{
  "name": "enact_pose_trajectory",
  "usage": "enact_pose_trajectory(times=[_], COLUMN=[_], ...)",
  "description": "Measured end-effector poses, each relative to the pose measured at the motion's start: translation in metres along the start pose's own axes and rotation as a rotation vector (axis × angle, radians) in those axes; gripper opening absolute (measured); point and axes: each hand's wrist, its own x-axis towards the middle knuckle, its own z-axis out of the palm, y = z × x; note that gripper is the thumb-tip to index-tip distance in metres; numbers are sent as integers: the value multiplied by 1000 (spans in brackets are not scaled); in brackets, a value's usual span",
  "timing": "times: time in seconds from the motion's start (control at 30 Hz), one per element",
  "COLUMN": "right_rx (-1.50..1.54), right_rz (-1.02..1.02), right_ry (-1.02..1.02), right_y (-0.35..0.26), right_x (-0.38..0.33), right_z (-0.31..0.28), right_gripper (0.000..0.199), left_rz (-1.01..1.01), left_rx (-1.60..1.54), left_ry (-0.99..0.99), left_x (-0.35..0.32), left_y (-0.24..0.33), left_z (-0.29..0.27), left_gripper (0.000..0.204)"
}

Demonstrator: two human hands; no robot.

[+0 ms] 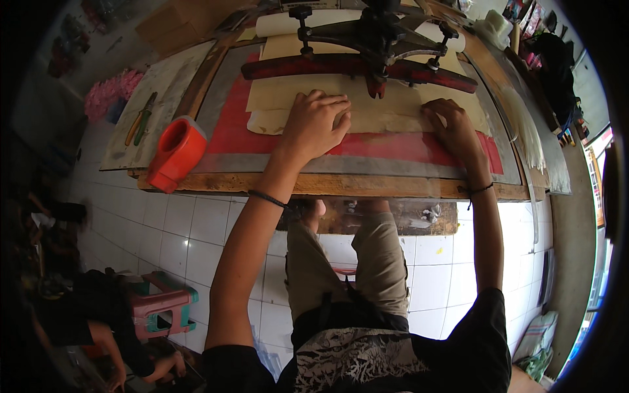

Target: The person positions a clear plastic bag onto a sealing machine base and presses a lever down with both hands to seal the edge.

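Cream sheets (pixel 367 108) lying flat in a low stack on the red screen frame (pixel 419 149), in the middle of the bench (pixel 314 185), upper part tucked under the dark red bar (pixel 357 67). Probably thin paper or light cloth: soft, limp, very light, easy to crease or to slide one over another. Lower left corner a little wavy, not fully flat. Best taken at the free near edge or the near corners, pinched gently between thumb and finger; a pull on the far part likely blocked by the bar above.

Left hand (pixel 314 124) pressed flat on the left part of the stack, fingers spread and pointing right, holding nothing, only pushing down. Right hand (pixel 452 124) resting on the right part near the edge, fingers a little bent on the surface; hard to tell whether the edge is pinched or only touched.

Above the bar, a black metal clamp mechanism (pixel 373 29) with knobs, and behind it a pale roll (pixel 278 24). To the left, on a pale board (pixel 157 105), an orange tape dispenser (pixel 175 152) at the bench edge and a pair of pliers (pixel 141 119) with green and yellow handles. Below the bench, white floor tiles (pixel 190 229). At lower left, a pink and green plastic stool (pixel 160 304) and another person (pixel 98 327) crouching near it, well apart from the bench.
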Motion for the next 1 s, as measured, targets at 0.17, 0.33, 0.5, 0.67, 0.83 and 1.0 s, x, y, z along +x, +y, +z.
enact_pose_trajectory(times=[0.17,0.33,0.5,0.67,0.83,1.0], right_rx=[10,12,2,1,11,10], right_rz=[36,9,8,-19,-24,-13], right_ry=[5,24,6,7,13,28], right_y=[-4,1,-1,-1,0,-8], right_x=[0,-2,0,-2,-3,-2], right_z=[2,2,2,1,0,-3], right_gripper=[17,18,19,20,20,20], left_rz=[2,-36,-36,-42,-39,-40], left_rx=[-18,-44,-36,-53,-65,-64], left_ry=[26,-25,-30,-35,-40,-35], left_x=[-1,0,0,0,2,2], left_y=[-4,-1,1,1,1,2], left_z=[3,0,-4,-4,-4,-6], left_gripper=[29,30,30,30,30,30])
